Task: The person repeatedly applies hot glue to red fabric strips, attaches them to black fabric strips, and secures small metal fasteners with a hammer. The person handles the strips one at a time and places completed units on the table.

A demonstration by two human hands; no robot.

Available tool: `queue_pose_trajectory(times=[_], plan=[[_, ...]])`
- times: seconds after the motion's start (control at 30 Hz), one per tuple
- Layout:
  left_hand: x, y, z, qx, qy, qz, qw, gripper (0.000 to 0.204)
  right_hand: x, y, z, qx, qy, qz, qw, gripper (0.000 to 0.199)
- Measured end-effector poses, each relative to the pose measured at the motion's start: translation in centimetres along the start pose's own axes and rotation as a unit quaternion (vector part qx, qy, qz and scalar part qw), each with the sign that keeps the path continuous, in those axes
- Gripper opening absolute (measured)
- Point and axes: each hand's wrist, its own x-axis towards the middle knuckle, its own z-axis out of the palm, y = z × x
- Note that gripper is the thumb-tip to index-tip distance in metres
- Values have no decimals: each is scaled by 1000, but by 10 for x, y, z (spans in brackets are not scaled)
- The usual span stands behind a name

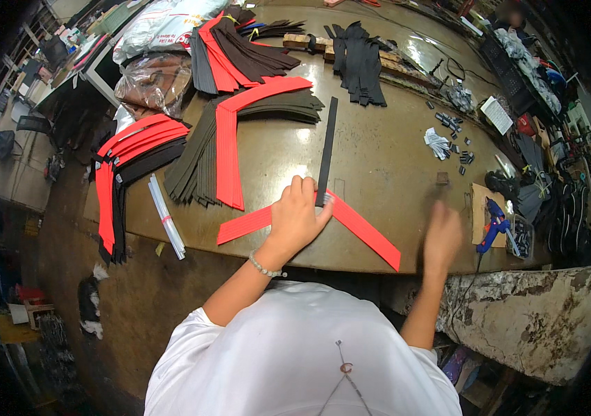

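My left hand (299, 216), with a beaded bracelet at the wrist, presses down at the bend of a red V-shaped strip piece (368, 238) on the table. The two red arms spread left and right from under it. A long narrow black strip (328, 142) runs away from me from the same joint, beside my fingers. A small pale patch (322, 200) shows at the joint by my thumb. To the right, my right hand (441, 236) is smeared by motion above the table. Just beyond it is a small brownish block (442, 178); whether my hand touches it is unclear.
Red and dark strips lie fanned in bundles (198, 163) to the left, beside white sticks (166, 216). Farther off are black strips (359, 66) and wooden bars (399, 68). Small clips (448, 123) and a blue glue gun (494, 225) are right. A person (514, 21) is far right.
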Motion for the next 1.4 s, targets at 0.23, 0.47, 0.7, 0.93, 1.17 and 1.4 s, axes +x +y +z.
queue_pose_trajectory(times=[0.23,0.47,0.7,0.93,1.17,1.4], plan=[[-2,-12,-3,-124,-2,-25,992,15,4,58,6,-157,15,10,987,47],[-29,-35,-22,-30,-5,39,999,32,4,57,12,-197,29,-12,980,48],[1,-22,-28,-164,-108,112,974,17,1,59,13,-169,56,-63,982,47],[74,-49,-153,-58,225,192,954,15,1,57,10,-169,37,-55,983,43],[28,-237,-278,69,552,8,831,19,0,54,12,-160,56,-62,984,39],[-5,-368,-237,229,406,-252,848,30,1,51,10,-162,57,-60,983,35]])
